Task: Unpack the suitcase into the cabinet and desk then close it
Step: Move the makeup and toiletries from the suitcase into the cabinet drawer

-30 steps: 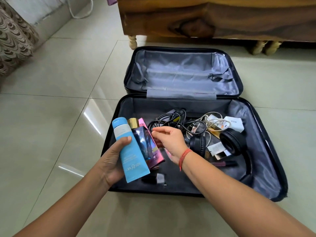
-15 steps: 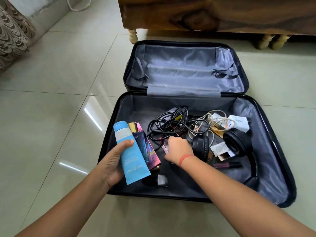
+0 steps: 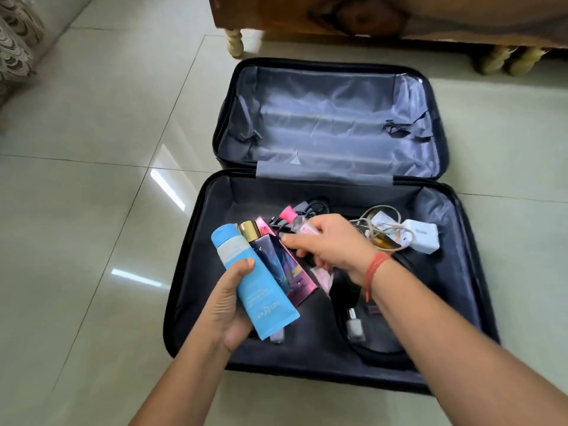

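Note:
The black suitcase (image 3: 196, 272) lies open on the floor, its far half lined in grey and bare. My left hand (image 3: 229, 305) grips a bundle over the near half: a blue tube (image 3: 258, 290), a dark bottle with a gold cap (image 3: 250, 230) and a pink box (image 3: 299, 281). My right hand (image 3: 332, 247) holds a small clear bottle with a pink cap (image 3: 290, 218) right next to that bundle. Tangled cables (image 3: 381, 229), a white charger (image 3: 422, 236) and a small nail polish bottle (image 3: 355, 325) lie in the near half. My right arm hides the headphones.
A wooden piece of furniture (image 3: 368, 16) on turned legs stands just beyond the suitcase. A patterned cloth (image 3: 15, 41) hangs at the far left. Glossy tiled floor (image 3: 92, 179) surrounds the suitcase.
My right hand reached down among the cables, picked up the pink-capped bottle and lifted it toward the bundle. The left hand kept its grip.

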